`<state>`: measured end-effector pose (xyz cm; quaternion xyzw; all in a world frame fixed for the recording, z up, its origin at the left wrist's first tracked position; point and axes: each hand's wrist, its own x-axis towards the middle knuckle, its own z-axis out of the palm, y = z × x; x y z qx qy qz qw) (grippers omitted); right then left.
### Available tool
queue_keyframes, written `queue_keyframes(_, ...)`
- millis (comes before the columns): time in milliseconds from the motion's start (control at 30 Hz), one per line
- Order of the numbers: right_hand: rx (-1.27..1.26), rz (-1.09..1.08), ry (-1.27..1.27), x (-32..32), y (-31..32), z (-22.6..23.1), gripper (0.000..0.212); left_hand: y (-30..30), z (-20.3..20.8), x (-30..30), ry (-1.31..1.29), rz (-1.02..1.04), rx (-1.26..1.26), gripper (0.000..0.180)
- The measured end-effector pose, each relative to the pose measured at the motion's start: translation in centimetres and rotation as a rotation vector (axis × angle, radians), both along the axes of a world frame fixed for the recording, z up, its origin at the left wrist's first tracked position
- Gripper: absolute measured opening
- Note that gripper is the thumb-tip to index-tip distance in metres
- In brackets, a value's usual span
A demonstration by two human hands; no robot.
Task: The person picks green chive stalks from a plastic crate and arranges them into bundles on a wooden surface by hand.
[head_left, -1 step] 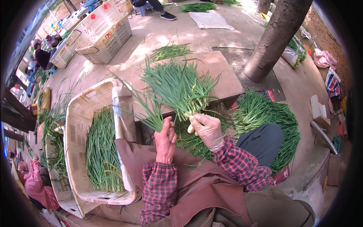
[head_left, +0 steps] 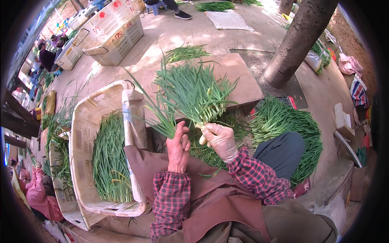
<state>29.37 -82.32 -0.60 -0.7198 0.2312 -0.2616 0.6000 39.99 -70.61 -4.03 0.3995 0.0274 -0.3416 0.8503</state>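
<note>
My left hand (head_left: 178,150), bare, is closed around a small bunch of long green chives (head_left: 164,123), whose leaves fan up and to the left. Beside it, my right hand (head_left: 221,139) wears a thin pale glove. Its thumb and fingers are pinched at the whitish stalk ends; exactly which stalks they grip is partly hidden. Just beyond both hands, a loose heap of chives (head_left: 192,87) rests on a low brownish board (head_left: 245,85), leaves pointing away from me and pale ends towards me.
A white plastic crate (head_left: 87,121) at my left holds more chives (head_left: 111,162). Another large pile (head_left: 298,137) lies right of my knee. Ahead stand a tree trunk (head_left: 300,44) and stacked crates (head_left: 115,40). People sit farther off, including one in pink (head_left: 42,198).
The whole view has shifted very slightly. Both hands keep nearly the same position and grip.
</note>
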Motion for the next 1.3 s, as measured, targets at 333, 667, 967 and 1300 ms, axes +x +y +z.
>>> queue_keyframes(333,-0.311,0.052,-0.003,0.9,2.3,-3.4,0.014,0.1,-0.3,0.3,-0.055,0.067,0.036,0.021)
queue_keyframes(667,0.262,-0.028,-0.032,1.0,3.0,-4.5,0.017,-0.2,0.0,-0.2,-0.098,-0.032,0.136,0.015)
queue_keyframes(967,-0.267,0.023,0.471,-2.5,-0.9,-10.2,0.026,-0.1,-4.0,1.4,-0.145,0.272,0.102,0.018)
queue_keyframes(1300,-0.908,-0.129,0.576,7.1,-0.7,-10.2,0.036,0.1,-4.3,1.7,0.16,0.228,0.031,0.019)
